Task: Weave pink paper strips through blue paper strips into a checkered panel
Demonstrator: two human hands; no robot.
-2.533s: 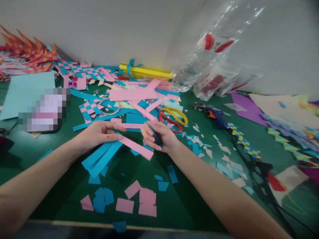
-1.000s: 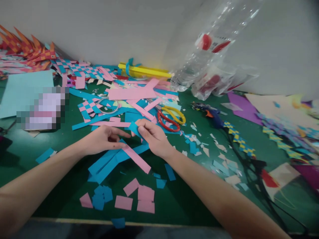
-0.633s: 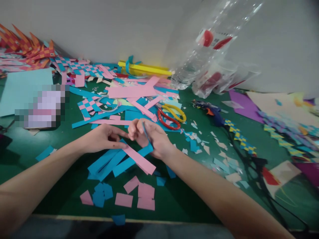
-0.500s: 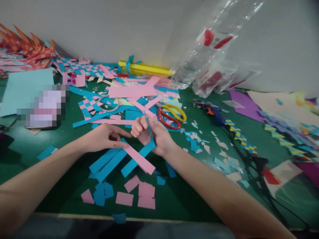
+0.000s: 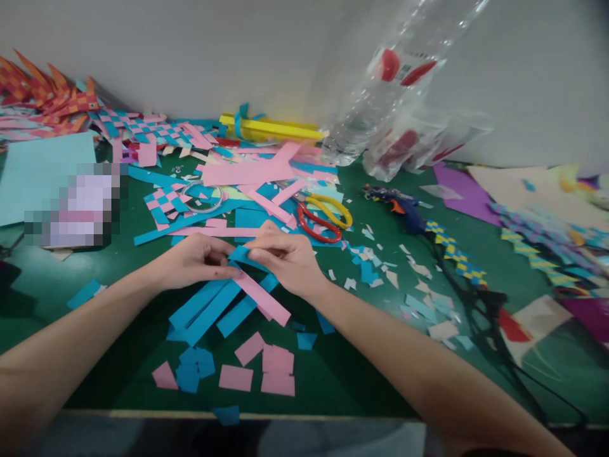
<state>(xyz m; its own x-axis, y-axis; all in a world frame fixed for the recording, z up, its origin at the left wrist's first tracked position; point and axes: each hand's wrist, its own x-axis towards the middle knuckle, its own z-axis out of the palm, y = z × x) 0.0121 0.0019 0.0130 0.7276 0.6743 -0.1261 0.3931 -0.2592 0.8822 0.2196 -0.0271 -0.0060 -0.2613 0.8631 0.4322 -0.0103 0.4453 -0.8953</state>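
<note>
Right grip (image 5: 292, 258) pinches bent blue strip (image 5: 242, 255); left grip (image 5: 190, 261) pinches pink strip (image 5: 267, 300) and blue tails (image 5: 214, 312), which splay just below both grips. I'd hold left pinch firm, blue strip taut, so nothing skews.

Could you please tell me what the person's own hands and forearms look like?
The left hand and right hand are bare, with no gloves. Both forearms are slender and uncovered, with no sleeves in view. No watch or bracelet shows; some fingers are partly hidden. A small dark spot marks the left thumb.
</note>
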